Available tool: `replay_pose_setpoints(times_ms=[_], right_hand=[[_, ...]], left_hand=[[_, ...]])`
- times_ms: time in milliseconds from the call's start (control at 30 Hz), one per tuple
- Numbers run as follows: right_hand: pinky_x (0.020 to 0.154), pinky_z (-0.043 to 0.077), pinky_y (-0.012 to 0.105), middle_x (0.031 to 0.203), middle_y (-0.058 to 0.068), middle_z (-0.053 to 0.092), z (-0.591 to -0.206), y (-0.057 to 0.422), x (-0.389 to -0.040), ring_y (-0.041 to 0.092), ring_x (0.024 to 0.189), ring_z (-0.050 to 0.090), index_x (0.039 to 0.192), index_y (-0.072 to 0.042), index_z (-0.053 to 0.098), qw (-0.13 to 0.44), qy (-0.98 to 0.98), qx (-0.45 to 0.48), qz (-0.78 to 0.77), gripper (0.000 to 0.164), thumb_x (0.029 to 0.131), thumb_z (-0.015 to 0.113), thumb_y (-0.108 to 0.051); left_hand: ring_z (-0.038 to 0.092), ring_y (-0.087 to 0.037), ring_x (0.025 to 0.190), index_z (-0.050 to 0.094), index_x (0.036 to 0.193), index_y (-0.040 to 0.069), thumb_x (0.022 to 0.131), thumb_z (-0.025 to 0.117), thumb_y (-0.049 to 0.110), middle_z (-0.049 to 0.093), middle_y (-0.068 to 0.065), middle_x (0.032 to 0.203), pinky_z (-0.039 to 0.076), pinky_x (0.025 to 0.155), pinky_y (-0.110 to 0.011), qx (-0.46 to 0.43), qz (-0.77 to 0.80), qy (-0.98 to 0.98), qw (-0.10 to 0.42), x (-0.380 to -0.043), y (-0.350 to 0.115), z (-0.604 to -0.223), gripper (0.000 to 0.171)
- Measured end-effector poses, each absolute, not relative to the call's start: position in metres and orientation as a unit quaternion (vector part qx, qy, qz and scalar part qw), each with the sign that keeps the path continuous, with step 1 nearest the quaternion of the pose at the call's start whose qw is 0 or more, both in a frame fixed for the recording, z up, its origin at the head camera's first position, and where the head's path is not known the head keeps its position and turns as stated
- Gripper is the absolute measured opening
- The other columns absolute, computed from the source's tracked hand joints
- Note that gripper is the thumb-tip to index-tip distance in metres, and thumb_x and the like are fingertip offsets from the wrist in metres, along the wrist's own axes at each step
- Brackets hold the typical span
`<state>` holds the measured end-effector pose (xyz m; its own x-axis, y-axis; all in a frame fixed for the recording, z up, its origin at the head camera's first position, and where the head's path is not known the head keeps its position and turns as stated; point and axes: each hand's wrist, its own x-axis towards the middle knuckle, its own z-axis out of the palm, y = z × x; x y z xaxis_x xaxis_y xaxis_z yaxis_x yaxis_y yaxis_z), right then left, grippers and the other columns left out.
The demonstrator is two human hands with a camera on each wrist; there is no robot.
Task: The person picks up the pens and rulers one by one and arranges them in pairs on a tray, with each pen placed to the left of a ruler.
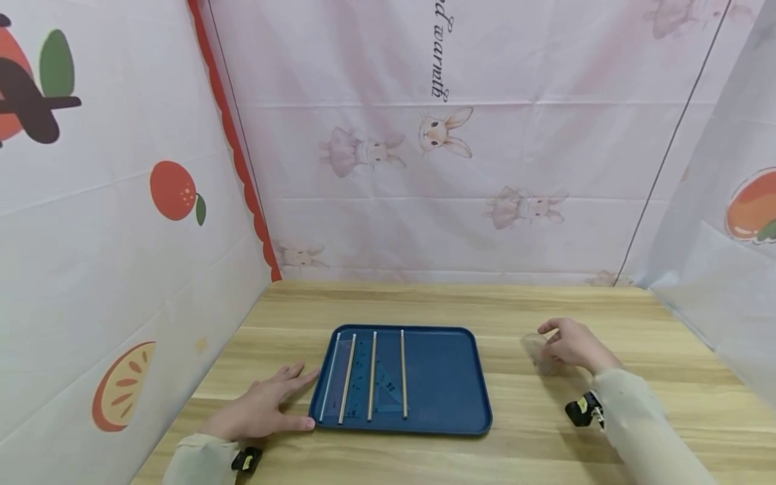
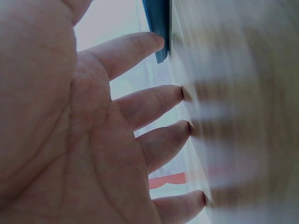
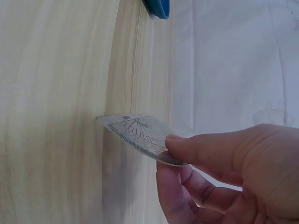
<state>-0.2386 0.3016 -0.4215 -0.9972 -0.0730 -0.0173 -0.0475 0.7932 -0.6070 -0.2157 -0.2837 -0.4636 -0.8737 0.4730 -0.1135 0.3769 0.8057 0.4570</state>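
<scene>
A clear protractor (image 3: 140,136) with printed degree marks is pinched between the thumb and fingers of my right hand (image 1: 572,345), to the right of the tray. In the right wrist view its far corner is close to the table; contact cannot be told. My left hand (image 1: 263,407) has its fingers spread, fingertips on the table and the thumb and index finger at the left edge of a blue tray (image 1: 448,377). On the tray lie several pencils (image 1: 403,374), a clear ruler (image 1: 361,377) and a set square (image 1: 388,391), side by side toward its left half.
The wooden table (image 1: 515,444) meets a printed cloth wall (image 1: 388,222) at the back. Further cloth walls stand on the left (image 1: 200,289) and right (image 1: 715,296). Each wrist carries a small black camera (image 1: 583,409).
</scene>
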Motion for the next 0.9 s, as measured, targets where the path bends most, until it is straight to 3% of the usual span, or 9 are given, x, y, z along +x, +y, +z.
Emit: replay_pose_setpoints(times_ms=[233, 400, 900], right_hand=[[0.063, 0.059, 0.031, 0.089, 0.014, 0.074, -0.424, 0.300, -0.235, 0.015, 0.070, 0.067, 0.129, 0.017, 0.062, 0.021, 0.940, -0.018, -0.339, 0.037, 0.097, 0.066, -0.002], [0.064, 0.060, 0.031, 0.093, 0.015, 0.076, -0.422, 0.293, -0.230, 0.016, 0.070, 0.071, 0.134, 0.016, 0.061, 0.014, 0.935, -0.014, -0.355, 0.038, 0.104, 0.062, -0.006], [0.077, 0.067, 0.033, 0.105, 0.020, 0.069, -0.419, 0.266, -0.227, 0.019, 0.090, 0.076, 0.139, 0.017, 0.059, 0.006, 0.898, -0.026, -0.439, 0.039, 0.105, 0.064, -0.003]], left_hand=[[0.021, -0.061, 0.159, 0.040, 0.168, 0.022, 0.087, 0.082, 0.061, 0.028, -0.029, 0.174, 0.016, 0.108, -0.095, 0.226, 0.211, 0.945, 0.108, -0.215, -0.282, -0.462, 0.099], [0.021, -0.061, 0.159, 0.041, 0.168, 0.022, 0.087, 0.083, 0.060, 0.028, -0.029, 0.174, 0.016, 0.108, -0.095, 0.226, 0.214, 0.944, 0.111, -0.215, -0.282, -0.462, 0.099], [0.021, -0.062, 0.159, 0.041, 0.167, 0.023, 0.087, 0.082, 0.060, 0.029, -0.029, 0.173, 0.016, 0.108, -0.095, 0.228, 0.217, 0.943, 0.110, -0.216, -0.282, -0.462, 0.098]])
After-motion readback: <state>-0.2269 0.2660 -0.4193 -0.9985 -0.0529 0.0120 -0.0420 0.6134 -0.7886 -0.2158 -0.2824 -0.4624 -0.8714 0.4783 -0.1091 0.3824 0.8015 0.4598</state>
